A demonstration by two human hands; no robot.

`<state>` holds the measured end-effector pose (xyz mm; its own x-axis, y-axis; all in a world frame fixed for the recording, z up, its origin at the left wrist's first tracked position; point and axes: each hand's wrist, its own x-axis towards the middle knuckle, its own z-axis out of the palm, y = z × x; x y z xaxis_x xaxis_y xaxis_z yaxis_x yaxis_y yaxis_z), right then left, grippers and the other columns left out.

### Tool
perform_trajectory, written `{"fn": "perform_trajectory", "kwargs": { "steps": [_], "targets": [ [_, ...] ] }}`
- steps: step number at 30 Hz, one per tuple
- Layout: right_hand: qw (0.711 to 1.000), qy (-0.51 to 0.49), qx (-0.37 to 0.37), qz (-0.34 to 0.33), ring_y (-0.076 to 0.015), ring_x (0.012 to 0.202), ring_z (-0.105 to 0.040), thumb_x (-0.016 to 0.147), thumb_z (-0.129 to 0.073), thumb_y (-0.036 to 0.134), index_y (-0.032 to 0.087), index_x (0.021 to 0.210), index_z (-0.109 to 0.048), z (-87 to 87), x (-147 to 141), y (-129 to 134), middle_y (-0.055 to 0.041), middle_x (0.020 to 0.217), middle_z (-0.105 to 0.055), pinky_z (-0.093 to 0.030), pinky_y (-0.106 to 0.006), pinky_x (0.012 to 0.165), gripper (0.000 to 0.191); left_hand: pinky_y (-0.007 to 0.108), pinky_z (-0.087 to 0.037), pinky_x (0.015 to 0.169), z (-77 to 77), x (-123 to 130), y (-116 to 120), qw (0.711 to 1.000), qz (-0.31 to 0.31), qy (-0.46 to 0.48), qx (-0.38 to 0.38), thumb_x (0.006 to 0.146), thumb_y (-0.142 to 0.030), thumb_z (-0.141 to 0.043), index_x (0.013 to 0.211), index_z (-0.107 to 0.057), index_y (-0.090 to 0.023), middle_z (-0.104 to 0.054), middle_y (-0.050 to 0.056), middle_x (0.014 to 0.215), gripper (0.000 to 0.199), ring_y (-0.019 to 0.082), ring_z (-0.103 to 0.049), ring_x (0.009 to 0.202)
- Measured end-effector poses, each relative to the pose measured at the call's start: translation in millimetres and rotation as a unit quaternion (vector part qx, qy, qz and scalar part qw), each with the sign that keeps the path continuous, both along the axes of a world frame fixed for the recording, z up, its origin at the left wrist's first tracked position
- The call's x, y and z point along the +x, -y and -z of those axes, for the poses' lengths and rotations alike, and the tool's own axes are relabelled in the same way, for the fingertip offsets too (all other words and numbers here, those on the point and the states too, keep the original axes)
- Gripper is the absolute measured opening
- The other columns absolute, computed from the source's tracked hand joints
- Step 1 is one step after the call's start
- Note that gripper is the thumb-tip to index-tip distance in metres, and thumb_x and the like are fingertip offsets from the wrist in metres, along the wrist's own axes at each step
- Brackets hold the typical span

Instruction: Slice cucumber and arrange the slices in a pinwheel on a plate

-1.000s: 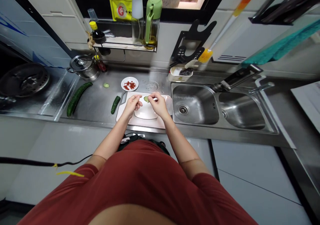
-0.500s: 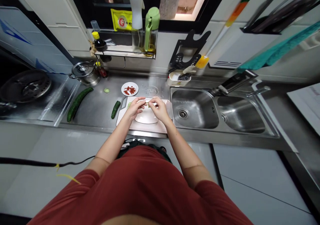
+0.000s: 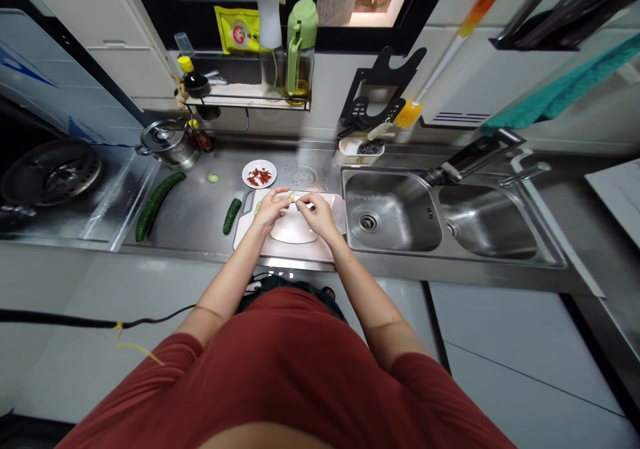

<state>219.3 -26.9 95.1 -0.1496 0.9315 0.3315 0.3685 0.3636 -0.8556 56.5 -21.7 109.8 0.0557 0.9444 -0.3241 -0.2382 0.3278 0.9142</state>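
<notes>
Both of my hands meet above a pale cutting board (image 3: 320,249). A small light-green cucumber piece (image 3: 293,197) is pinched between the fingertips of my left hand (image 3: 271,209) and my right hand (image 3: 316,213). Beneath them lies a broad, pale, shiny shape, perhaps a knife blade (image 3: 293,230); its handle cannot be made out. More green slices (image 3: 258,206) show at the board's upper left, partly behind my left hand. A short dark-green cucumber piece (image 3: 231,216) rests on the counter left of the board. Behind the board is a white plate (image 3: 245,174) with chopped red pieces.
A long cucumber (image 3: 156,209), a green slice (image 3: 213,178) and a lidded pot (image 3: 173,148) are on the left of the counter. A double sink (image 3: 393,212) adjoins the board's right. Bottles (image 3: 300,56) stand on the wall shelf behind.
The view has shifted slightly. The green piece between my fingertips now shows more clearly, standing higher. Both hands remain close together over the board.
</notes>
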Motion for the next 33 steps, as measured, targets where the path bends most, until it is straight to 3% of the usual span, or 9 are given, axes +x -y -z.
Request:
{"fn": "perform_trajectory", "kwargs": {
  "steps": [9,17,23,27,33],
  "targets": [
    [0.992,-0.054,-0.113,0.031,-0.0146,0.071,-0.06,0.078,-0.056,0.038,0.017,0.075,-0.064,31.4,-7,-13,-0.0011,0.075,-0.067,-0.046,-0.026,0.071,0.022,0.016,-0.032,0.05,22.4,4,-12,0.998,-0.012,-0.047,0.033,0.06,-0.028,-0.078,0.107,-0.064,-0.019,-0.062,-0.002,0.079,0.05,0.005,-0.051,0.06],
    [0.981,0.06,-0.17,0.075,-0.014,0.071,-0.061,0.08,-0.053,0.031,0.017,0.08,-0.067,79.5,-10,-33,-0.0004,0.074,-0.067,-0.044,-0.022,0.069,0.019,0.019,-0.039,0.058,78.3,2,-42,0.991,0.0,-0.13,0.039,0.061,-0.017,-0.073,0.09,-0.064,-0.014,-0.062,-0.001,0.07,0.03,0.008,-0.053,0.06],
    [0.959,0.186,-0.196,0.084,-0.0149,0.077,-0.062,0.085,-0.05,0.028,0.017,0.086,-0.069,96.6,-16,-36,-0.0026,0.081,-0.071,-0.042,-0.021,0.072,0.022,0.021,-0.045,0.064,114.5,1,-55,0.973,0.021,-0.228,0.031,0.063,-0.011,-0.068,0.091,-0.063,-0.015,-0.061,-0.003,0.066,0.028,0.009,-0.054,0.061],
    [0.94,0.264,-0.199,0.089,-0.0165,0.085,-0.063,0.089,-0.047,0.027,0.019,0.091,-0.07,98.4,-19,-38,-0.0048,0.089,-0.072,-0.042,-0.022,0.076,0.024,0.023,-0.045,0.067,120.1,2,-58,0.939,0.039,-0.338,0.054,0.065,-0.012,-0.067,0.097,-0.066,-0.017,-0.065,-0.001,0.073,0.033,0.011,-0.057,0.066],
    [0.906,0.345,-0.226,0.094,-0.0193,0.093,-0.063,0.094,-0.042,0.031,0.021,0.103,-0.067,94.0,-25,-38,-0.0076,0.1,-0.07,-0.043,-0.025,0.078,0.028,0.024,-0.044,0.073,113.6,4,-60,0.878,0.078,-0.461,0.108,0.071,-0.013,-0.061,0.101,-0.067,-0.018,-0.068,0.001,0.078,0.031,0.014,-0.059,0.072]
  ]
}}
